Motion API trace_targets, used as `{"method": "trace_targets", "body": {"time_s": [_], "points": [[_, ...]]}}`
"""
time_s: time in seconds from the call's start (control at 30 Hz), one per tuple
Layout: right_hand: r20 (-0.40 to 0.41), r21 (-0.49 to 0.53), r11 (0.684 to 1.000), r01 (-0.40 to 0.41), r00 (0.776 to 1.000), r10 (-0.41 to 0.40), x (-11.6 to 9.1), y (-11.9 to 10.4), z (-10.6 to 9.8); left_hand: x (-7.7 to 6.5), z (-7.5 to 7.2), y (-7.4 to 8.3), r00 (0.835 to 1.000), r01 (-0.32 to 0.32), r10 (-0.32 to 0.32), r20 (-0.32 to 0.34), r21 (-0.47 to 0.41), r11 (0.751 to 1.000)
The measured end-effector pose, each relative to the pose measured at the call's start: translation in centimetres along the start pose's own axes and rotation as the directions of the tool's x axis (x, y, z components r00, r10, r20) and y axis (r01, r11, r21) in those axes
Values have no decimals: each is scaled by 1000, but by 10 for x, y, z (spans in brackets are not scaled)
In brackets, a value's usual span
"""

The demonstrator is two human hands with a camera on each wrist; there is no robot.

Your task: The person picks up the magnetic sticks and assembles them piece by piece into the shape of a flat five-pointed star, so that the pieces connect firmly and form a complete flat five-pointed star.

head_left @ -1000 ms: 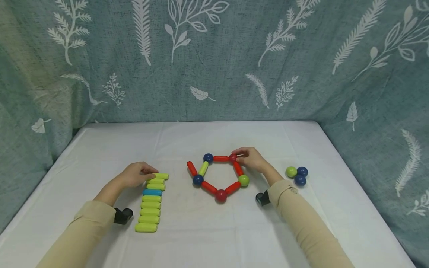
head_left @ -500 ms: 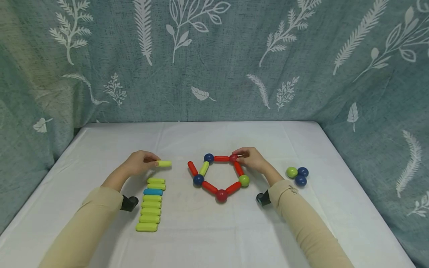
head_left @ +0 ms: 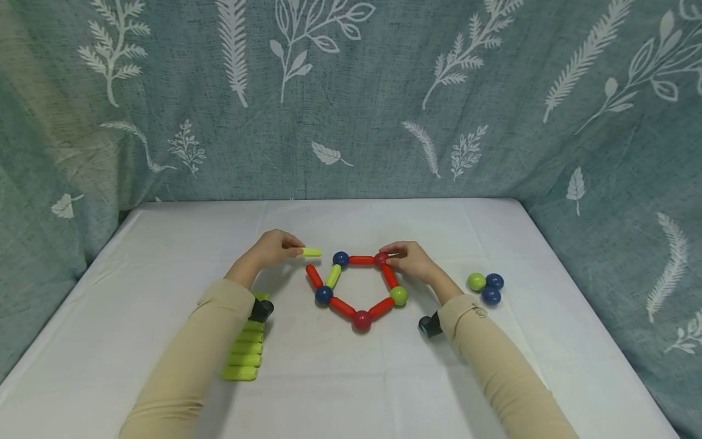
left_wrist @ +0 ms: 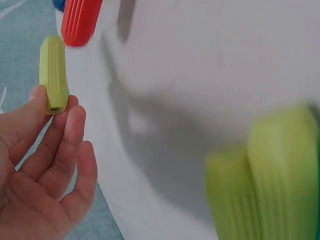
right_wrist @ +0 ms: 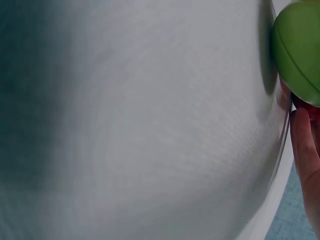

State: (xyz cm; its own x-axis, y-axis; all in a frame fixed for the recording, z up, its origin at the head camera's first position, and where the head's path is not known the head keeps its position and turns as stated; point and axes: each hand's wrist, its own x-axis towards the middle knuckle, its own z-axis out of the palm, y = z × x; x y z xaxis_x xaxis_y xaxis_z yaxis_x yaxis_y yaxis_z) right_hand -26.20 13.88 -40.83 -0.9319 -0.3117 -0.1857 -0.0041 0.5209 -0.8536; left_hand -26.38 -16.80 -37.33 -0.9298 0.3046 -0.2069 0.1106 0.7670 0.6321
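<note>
My left hand (head_left: 272, 249) pinches a yellow-green rod (head_left: 311, 252) by one end, between thumb and fingers, above the table. That rod (left_wrist: 53, 75) points right, its free end a short gap from the blue ball (head_left: 340, 259) at the ring's upper left. The ring is built of balls joined by red rods and one yellow-green rod (head_left: 333, 275). At its upper right, my right hand (head_left: 412, 261) holds a red ball (head_left: 381, 259) with thumb and fingertips. A loose-ended red rod (head_left: 314, 275) juts up-left from the lower-left blue ball (head_left: 323, 296).
A column of yellow-green rods (head_left: 241, 372) lies on the left, partly hidden by my left sleeve. Beyond my right wrist sit a green ball (head_left: 476, 281) and two blue balls (head_left: 491, 296). Patterned cloth (head_left: 351, 110) hangs behind the white table (head_left: 351, 390).
My left hand has lifted the yellow-green rod from the top of the column and carried it right and away from me, toward the ring. The right hand and the ring stay put.
</note>
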Motion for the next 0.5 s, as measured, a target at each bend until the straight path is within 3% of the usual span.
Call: {"method": "trace_targets", "body": {"time_s": [0.5], "points": [[-2, -14, 1000, 0, 1000, 0, 0, 1, 0, 10, 21, 12, 1000, 26, -26, 8, 36, 999]]}}
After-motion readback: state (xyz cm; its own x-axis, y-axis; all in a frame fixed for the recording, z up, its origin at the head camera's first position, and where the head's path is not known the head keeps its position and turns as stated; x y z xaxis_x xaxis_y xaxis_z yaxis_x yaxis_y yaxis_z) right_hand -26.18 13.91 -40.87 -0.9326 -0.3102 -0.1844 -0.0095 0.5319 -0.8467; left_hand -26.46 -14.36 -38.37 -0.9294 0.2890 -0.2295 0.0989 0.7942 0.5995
